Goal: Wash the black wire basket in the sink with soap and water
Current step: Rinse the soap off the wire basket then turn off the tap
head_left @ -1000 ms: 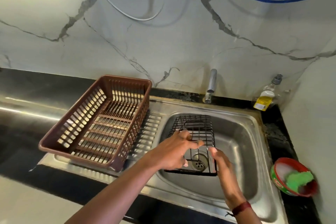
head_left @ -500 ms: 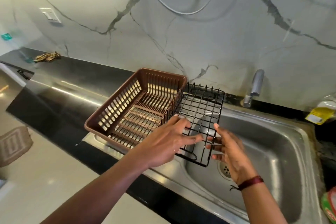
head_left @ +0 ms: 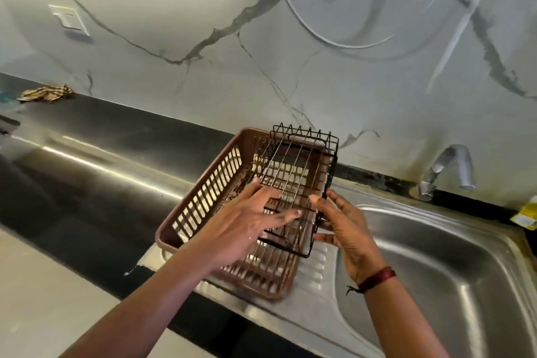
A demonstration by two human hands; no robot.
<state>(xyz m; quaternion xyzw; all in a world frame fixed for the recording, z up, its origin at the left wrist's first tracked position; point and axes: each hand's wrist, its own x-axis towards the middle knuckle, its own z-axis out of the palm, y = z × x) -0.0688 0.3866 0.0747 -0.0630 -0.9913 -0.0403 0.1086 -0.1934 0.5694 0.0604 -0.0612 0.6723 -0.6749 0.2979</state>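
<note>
Black wire basket [head_left: 299,180]: held between both hands above the brown plastic dish rack [head_left: 203,200], long axis running away from the person. Left hand [head_left: 247,227] grips its near-left edge, fingers spread; right hand [head_left: 340,224] grips the near-right corner. Sink basin [head_left: 436,256]: lies to the right hand's side, well apart.

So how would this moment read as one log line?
black wire basket: held over brown plastic slatted crate | left hand: gripping | right hand: gripping | steel sink: no water seen

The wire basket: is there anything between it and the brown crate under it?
Nothing visible. Both hands, left hand and right hand, hold the wire basket directly over the brown crate, whose inside looks open.
</note>
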